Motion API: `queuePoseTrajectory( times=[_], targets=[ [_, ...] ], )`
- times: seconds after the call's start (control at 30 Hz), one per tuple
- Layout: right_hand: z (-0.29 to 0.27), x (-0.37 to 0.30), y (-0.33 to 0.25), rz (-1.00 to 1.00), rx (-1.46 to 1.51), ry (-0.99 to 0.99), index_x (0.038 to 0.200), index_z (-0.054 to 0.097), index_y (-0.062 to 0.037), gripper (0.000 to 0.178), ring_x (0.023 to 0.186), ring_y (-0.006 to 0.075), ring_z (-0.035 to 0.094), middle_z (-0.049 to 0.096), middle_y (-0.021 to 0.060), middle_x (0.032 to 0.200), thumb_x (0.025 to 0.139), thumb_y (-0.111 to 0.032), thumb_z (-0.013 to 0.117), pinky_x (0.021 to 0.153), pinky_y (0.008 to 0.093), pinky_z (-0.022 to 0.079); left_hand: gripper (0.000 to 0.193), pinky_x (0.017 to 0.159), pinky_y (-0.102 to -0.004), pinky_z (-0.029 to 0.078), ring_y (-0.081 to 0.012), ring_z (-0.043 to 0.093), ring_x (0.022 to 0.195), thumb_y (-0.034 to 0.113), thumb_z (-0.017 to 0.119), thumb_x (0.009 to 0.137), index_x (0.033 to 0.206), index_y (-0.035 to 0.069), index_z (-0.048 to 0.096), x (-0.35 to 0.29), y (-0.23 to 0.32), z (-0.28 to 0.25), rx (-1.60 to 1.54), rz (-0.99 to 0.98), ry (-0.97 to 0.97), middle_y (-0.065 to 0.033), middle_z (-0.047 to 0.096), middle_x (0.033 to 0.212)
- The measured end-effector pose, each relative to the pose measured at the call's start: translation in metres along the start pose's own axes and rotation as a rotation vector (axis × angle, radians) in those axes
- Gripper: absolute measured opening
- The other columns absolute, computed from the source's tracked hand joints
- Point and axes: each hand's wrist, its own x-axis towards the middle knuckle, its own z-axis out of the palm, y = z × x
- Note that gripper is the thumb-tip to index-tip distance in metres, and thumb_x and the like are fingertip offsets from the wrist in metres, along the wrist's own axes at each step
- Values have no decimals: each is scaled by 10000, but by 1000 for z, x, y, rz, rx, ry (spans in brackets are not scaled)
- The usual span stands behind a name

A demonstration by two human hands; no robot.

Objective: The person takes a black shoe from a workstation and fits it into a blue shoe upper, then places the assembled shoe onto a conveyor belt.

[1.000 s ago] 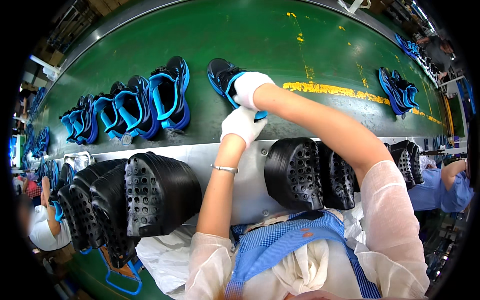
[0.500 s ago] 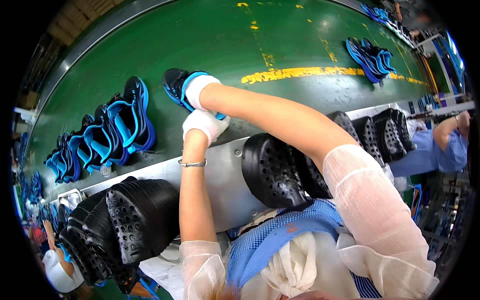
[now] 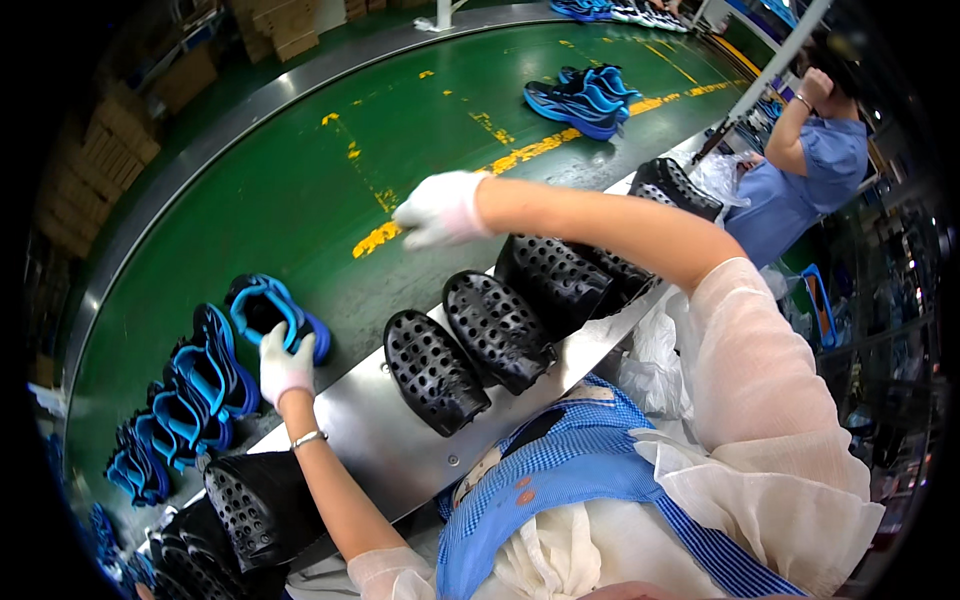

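My left hand [image 3: 287, 368], in a white glove, grips the heel end of a black and blue sneaker [image 3: 262, 297] standing on the green belt, toe pointing away. My right hand [image 3: 442, 211], gloved too, is raised over the belt with its fingers stretched to the left and nothing in them; the fingertips are slightly blurred. Left of the held sneaker stands a row of similar sneakers [image 3: 211, 360]. On the metal ledge before me, black perforated shoe-shaped inserts [image 3: 436, 372] lie side by side, several of them right of my left arm.
More black inserts [image 3: 262, 510] are stacked at the lower left. Farther along the belt [image 3: 250, 190] sits a pair of blue sneakers [image 3: 580, 101]. A co-worker in blue [image 3: 800, 170] is at the right, near clear plastic bags [image 3: 720, 180]. Cardboard boxes [image 3: 120, 130] stand beyond the belt's rim.
My hands were together at one sneaker; now they are apart. My right hand has left it and moved right. My left hand holds the sneaker farther left and nearer. The view has turned right.
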Motion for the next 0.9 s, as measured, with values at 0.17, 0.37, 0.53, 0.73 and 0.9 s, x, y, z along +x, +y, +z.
queuePoseTrajectory(
  times=[0.17,0.37,0.53,0.73,0.9],
  targets=[
    [-31,-69,110,331,-104,101,937,648,-42,331,824,374,623,649,207,867,830,-328,519,763,435,490,526,964,-415,409,-346,486,1163,163,664,803,1305,107,516,-31,17,-3,179,63,496,-184,476,1314],
    [-28,-120,257,730,-222,54,944,695,-5,327,897,340,655,674,202,961,787,-258,561,793,418,516,443,979,-396,398,-348,482,1168,115,593,853,1285,39,524,-77,38,52,-68,209,366,-194,492,1276],
    [-25,-125,330,834,-278,86,1018,668,-27,340,941,343,638,663,198,1005,827,-282,550,831,408,504,343,945,-392,414,-345,542,1051,207,535,911,1115,-63,589,-85,31,88,-397,-104,105,-229,579,1102],
    [-11,-126,411,865,-327,14,1016,676,-45,356,958,322,640,674,173,991,809,-314,569,856,393,503,313,911,-386,436,-333,574,979,195,542,904,1038,-78,614,-72,45,111,-30,63,114,-220,622,999],
    [-2,-121,457,950,-315,-67,1103,646,-84,487,1023,316,621,650,163,1098,761,-428,599,883,405,496,272,906,-390,441,-328,578,975,158,554,885,1030,-62,623,-69,37,125,161,203,187,-206,624,1004]
  ],
)
